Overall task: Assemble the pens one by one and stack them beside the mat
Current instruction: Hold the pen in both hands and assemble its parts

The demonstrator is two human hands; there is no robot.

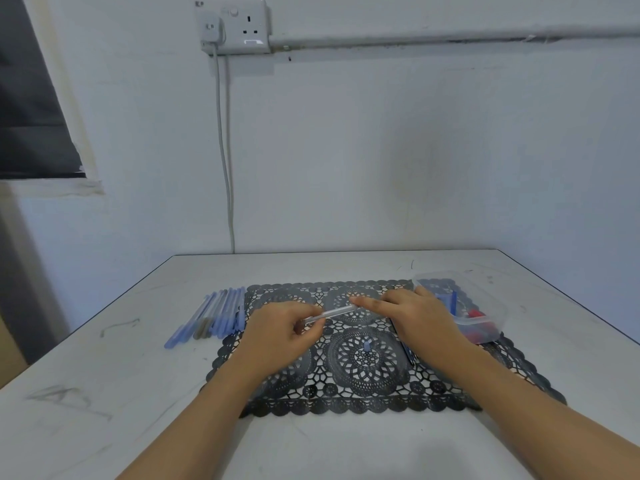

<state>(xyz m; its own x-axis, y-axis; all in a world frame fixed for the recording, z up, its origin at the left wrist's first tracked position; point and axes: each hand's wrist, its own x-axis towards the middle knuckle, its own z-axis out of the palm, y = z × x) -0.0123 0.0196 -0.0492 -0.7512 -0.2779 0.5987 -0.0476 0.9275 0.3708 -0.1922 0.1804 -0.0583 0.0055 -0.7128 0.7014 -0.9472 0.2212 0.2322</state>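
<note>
Head cam: one blue cap (367, 345) on the mat (346, 407), then one clear pen barrel (337, 311) above it, left hand (280, 329) curled round one end, right hand (412, 311) pinching the other. Roughly eight finished pens (216, 317) along the mat's left edge, one plastic tub (500, 313) on its far-right corner.

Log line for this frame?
phase: assembly | left hand: grips clear barrel | right hand: pinches its other end | finished pens: beside mat, left

black lace-pattern mat (363, 362), blue pens (221, 313), white table (104, 393)
</note>
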